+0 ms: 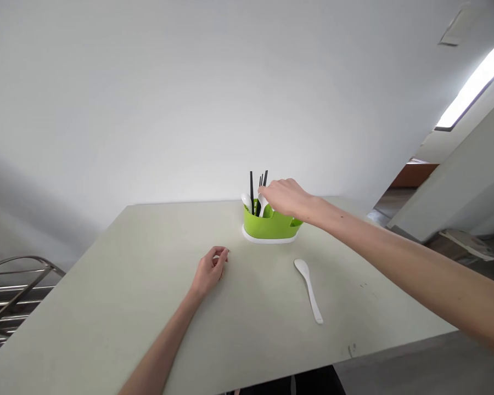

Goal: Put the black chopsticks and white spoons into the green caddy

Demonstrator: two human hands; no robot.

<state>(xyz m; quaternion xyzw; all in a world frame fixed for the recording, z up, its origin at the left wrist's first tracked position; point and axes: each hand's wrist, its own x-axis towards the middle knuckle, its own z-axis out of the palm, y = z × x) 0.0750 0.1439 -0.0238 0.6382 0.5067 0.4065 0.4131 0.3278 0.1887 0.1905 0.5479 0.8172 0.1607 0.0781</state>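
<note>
At the green cutlery holder (271, 226) with its white base, my right hand (285, 196) reaches in from above. Its fingers are closed on a white spoon (263, 203) that stands in the holder's left part; the hand hides some of the holder. Beside that spoon are another white spoon (246, 201), a black chopstick-like stick (252, 189) and a black fork (261, 180). My left hand (209, 269) rests on the table, loosely curled, with nothing visible in it. A white long-handled spoon (308, 288) lies on the table in front of the holder.
The pale table (148, 285) stands against a white wall (189, 99). Left of it is a metal rack (16, 296). Its front edge runs along the bottom of the view. Some boxes or papers (465, 247) lie low at the far right.
</note>
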